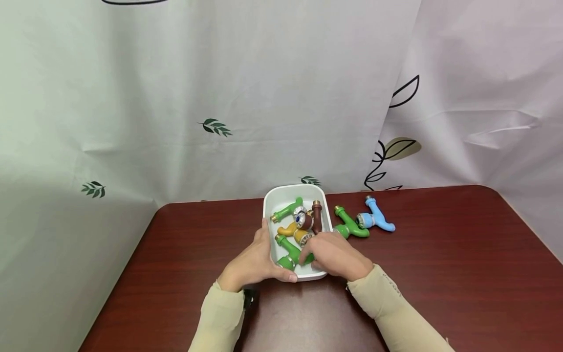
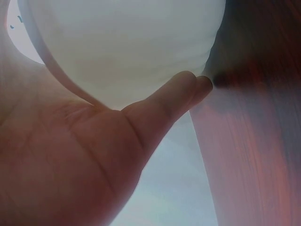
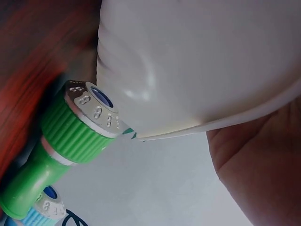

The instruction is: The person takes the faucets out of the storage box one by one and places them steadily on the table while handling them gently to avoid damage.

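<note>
The person appears to be in the middle of handling taps in a white tray (image 1: 281,189). The left hand (image 1: 251,263) braces the tray's near left corner, its thumb laid along the near side and its fingers straight along the left wall. The right hand (image 1: 333,252) reaches over the near right corner; its bent fingers seem to pinch the spout end of the near green tap (image 1: 291,250), which lies inside the tray at the near end. The next move likely calls for a steady tray and a careful fingertip hold, since a yellow tap (image 1: 289,229) lies close by.

The near green tap is bright and glossy, with a brass-coloured threaded end and a ribbed handle. Farther inside the tray are a brown tap (image 1: 316,215) and the far green tap (image 1: 287,211).
</note>
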`<state>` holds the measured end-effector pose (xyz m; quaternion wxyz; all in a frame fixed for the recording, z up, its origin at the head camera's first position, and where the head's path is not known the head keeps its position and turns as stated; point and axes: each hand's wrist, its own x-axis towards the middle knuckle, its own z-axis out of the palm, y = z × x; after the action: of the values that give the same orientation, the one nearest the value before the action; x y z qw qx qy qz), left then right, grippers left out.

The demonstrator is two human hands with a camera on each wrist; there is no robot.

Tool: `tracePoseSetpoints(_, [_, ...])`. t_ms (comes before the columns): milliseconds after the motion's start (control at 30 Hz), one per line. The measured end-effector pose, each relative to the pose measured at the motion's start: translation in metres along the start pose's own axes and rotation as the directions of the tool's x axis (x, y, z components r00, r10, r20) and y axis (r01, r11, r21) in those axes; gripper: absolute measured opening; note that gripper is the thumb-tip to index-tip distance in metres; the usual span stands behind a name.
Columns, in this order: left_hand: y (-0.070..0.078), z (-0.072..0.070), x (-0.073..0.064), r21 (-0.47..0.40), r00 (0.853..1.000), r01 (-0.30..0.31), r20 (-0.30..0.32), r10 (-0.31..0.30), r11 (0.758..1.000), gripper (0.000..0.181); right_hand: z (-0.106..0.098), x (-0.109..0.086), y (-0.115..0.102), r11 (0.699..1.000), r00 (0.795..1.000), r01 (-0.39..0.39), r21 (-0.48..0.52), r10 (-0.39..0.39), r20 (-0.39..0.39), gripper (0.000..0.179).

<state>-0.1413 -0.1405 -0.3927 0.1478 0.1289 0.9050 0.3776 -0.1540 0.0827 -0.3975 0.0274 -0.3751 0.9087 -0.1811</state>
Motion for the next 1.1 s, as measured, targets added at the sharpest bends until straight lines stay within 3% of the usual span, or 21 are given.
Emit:
tracePoseSetpoints(300, [0.0009, -0.0005, 0.0014, 0.014, 1.0, -0.003, 0.002, 0.003, 1.0, 0.159, -0.0012, -0.0009, -0.0007, 1.0, 1.0, -0.017, -0.001, 0.017, 0.002, 0.038])
tracePoseSetpoints(600, [0.0008, -0.0007, -0.0006, -0.008, 1.0, 0.007, 0.001, -0.007, 1.0, 0.159, 0.0013, -0.0014, 0.0019, 0.999, 0.998, 0.043, 0.01, -0.042, -0.055, 0.021])
tracePoseSetpoints(867, [-0.0013, -0.0002, -0.0001, -0.03, 1.0, -0.006, 0.005, 0.006, 1.0, 0.159, 0.0052, -0.002, 0.0043, 0.998, 0.992, 0.057, 0.004, -0.056, -0.116, 0.022])
tracePoseSetpoints(1100, [-0.0007, 0.0008, 0.0006, -0.033, 1.0, -0.01, 0.004, 0.01, 0.999, 0.159, 0.0077, -0.0039, 0.0053, 0.999, 0.989, 0.049, 0.013, -0.046, -0.139, 0.045])
